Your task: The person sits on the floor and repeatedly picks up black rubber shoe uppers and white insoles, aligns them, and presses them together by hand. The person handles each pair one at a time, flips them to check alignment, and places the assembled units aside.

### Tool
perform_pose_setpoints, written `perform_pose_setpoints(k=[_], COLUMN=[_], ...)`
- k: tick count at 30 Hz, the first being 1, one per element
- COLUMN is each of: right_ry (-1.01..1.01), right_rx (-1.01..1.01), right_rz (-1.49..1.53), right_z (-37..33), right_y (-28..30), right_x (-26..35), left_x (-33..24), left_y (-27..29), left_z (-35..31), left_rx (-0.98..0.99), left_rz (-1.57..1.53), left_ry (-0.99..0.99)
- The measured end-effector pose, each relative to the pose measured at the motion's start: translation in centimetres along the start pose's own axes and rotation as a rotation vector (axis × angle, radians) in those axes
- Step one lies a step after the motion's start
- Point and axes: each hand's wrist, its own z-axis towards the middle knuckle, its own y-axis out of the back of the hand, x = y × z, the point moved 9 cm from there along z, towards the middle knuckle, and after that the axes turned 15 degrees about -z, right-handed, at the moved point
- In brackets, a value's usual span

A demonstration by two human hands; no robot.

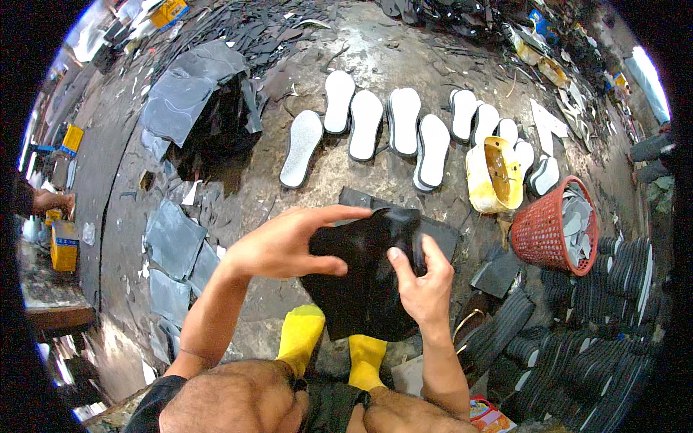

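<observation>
A floppy, glossy black sheet (361,296) hangs in front of me above my yellow-socked feet, its upper part bent over. My right hand (426,285) grips its right side, thumb on the near face and fingers behind. At the upper left of the sheet, my left hand (281,242) has its thumb and forefinger stretched wide apart, the fingertips over the black material. Whether they press on it is hard to see. Under and behind the sheet lies a flat dark grey board (440,234) on the floor.
White-topped shoe soles (366,126) lie in a row beyond my hands. Right of them are a yellow glue-stained container (476,177) and a red basket (538,234) of scraps. Stacked dark soles (577,361) fill the lower right. Grey sheets (173,238) lie left; another person's hand (54,202) shows far left.
</observation>
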Motion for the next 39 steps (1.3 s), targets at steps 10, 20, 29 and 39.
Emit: perform_pose_setpoints(k=[10, 20, 29, 39], right_ry=[-0.190, 0.091, 0.442, 0.554], right_rx=[-0.040, -0.150, -0.119, 0.003], right_rz=[0.453, 0.066, -0.332, -0.362], right_z=[0.0, -0.4, -1.0, -1.5], right_y=[-0.2, 2.7, 2.5, 3.4], right_x=[-1.5, 0.3, 6.1, 7.4], left_x=[9.1, 7.6, 7.4, 7.2], left_y=[-5.0, -4.7, -4.9, -4.5], left_z=[-2.5, -2.1, -2.6, -2.7], left_rx=[-0.631, -0.622, -0.625, -0.630], left_rz=[-1.347, -1.112, -1.021, -0.779], left_ry=[0.076, 0.116, 0.157, 0.169])
